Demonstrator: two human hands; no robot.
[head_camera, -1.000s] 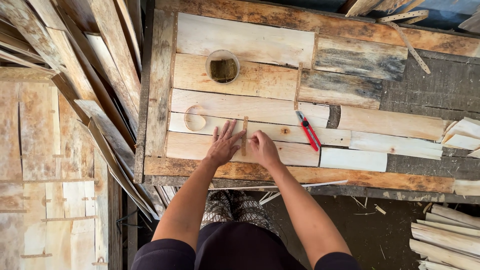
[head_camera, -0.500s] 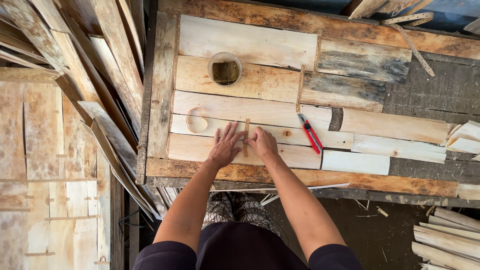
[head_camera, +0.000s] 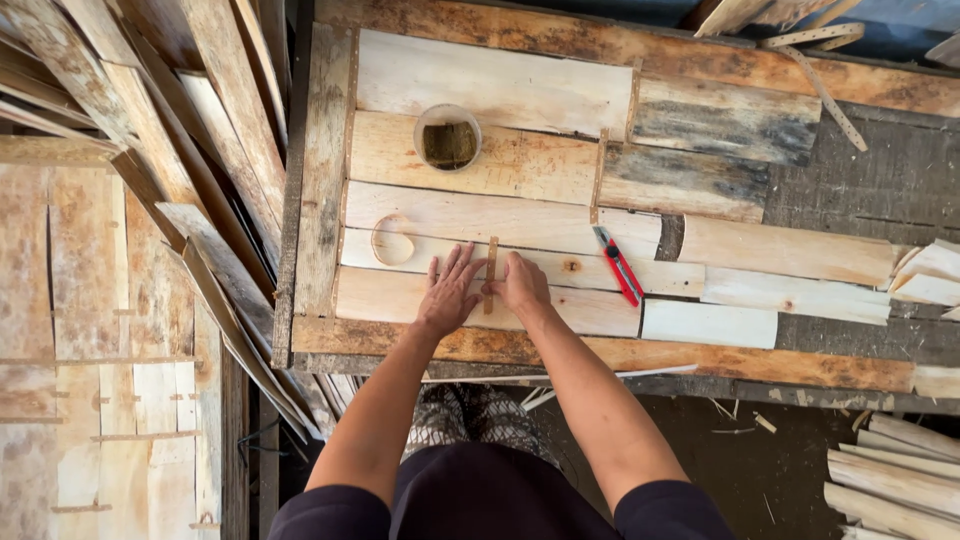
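Left grip: my left hand (head_camera: 447, 292) lies flat and open, fingers spread, palm down on the pale boards, just left of the thin wooden strip (head_camera: 491, 268).
Right grip: my right hand (head_camera: 520, 285) rests on the boards with its fingers curled; the fingertips touch the strip's lower part. I cannot tell whether they pinch it or only press it.
Strip: it lies along the boards, pointing away from me, between my two hands, near the front edge of the desk (head_camera: 600, 352).
Cutter: a red utility knife (head_camera: 619, 265) lies on the boards just right of my right hand, not touched.
Curved chip: a rounded wood shaving (head_camera: 393, 240) sits left of my left hand.
Cup: a round cup (head_camera: 448, 138) stands farther back on the boards.
Left side: stacked planks (head_camera: 170, 150) lean beside the desk.
Far right: loose wood slats (head_camera: 935, 275) lie at the desk's edge.
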